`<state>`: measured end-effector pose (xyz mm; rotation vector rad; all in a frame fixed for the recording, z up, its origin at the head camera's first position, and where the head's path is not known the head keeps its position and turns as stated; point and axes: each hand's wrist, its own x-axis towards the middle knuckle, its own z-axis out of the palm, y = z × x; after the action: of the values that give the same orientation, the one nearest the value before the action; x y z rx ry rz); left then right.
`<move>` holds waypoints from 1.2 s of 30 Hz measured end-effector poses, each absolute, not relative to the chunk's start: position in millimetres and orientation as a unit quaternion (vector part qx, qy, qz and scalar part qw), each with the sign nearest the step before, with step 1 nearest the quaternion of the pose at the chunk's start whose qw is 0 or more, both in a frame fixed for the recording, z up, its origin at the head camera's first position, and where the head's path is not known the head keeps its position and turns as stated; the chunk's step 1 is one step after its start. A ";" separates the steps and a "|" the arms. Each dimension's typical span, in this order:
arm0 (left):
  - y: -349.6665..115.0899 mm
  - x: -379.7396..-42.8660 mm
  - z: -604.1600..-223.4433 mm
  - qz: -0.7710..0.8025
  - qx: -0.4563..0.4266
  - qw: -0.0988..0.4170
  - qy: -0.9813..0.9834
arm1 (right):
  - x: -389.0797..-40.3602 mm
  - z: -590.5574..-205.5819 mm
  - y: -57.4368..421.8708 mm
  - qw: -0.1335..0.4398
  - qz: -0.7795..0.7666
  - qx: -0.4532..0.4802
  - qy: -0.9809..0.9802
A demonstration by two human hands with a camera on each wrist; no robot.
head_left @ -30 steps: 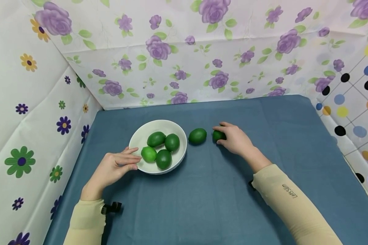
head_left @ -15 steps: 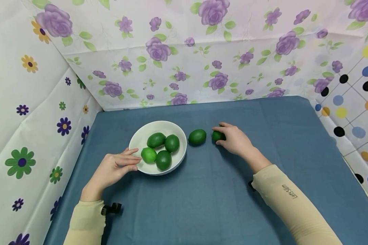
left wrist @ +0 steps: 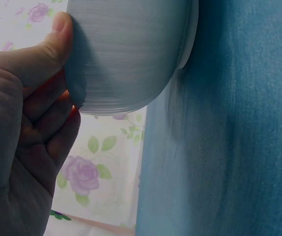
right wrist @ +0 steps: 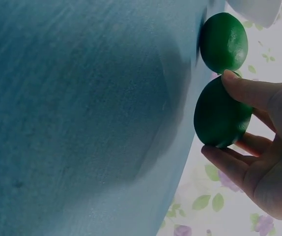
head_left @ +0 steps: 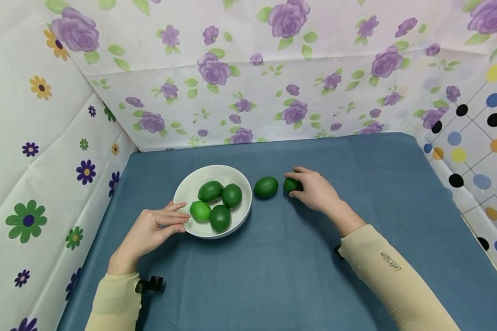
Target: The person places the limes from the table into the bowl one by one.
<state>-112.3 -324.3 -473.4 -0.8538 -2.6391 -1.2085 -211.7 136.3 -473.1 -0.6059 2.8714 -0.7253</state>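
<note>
A white bowl [head_left: 182, 188] stands on the blue cloth, left of the middle in the head view. Inside it lie several limes, among them a lighter green lime [head_left: 200, 211]. My left hand [head_left: 151, 230] pinches the bowl's left rim, thumb on the outer wall; the left wrist view shows that hand [left wrist: 30, 113] against the bowl's side [left wrist: 126, 54]. With thumb and fingertips my right hand [head_left: 314, 191] grips a dark green lime [right wrist: 219, 113], partly covered by the fingers in the head view. Another dark lime [head_left: 266, 187] lies between that one and the bowl.
Blue cloth [head_left: 273, 276] covers the table. Flower-printed sheets [head_left: 257, 92] rise behind it and at the left, and a dotted sheet [head_left: 480, 156] borders the right. A small black device [head_left: 150, 284] is strapped at the left wrist.
My right hand and its lime have shifted very slightly left, towards the lime beside the bowl. The left hand keeps its place at the bowl. The head view has tilted a little.
</note>
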 end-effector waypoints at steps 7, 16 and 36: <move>-325.0 -111.9 -472.5 -0.398 -0.277 0.054 -0.873 | -211.6 -472.1 134.9 0.053 -0.244 -0.206 0.946; -324.5 -111.0 -472.1 -0.397 -0.269 0.049 -0.876 | -209.2 -466.6 131.3 0.048 -0.257 -0.208 0.943; -323.3 -111.3 -472.0 -0.396 -0.278 0.060 -0.873 | -202.4 -452.3 108.0 0.011 -0.310 -0.236 0.921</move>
<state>-111.3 -323.3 -472.0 -0.8403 -2.6435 -1.2000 -202.4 108.0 -452.3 -0.7364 2.8734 -0.9687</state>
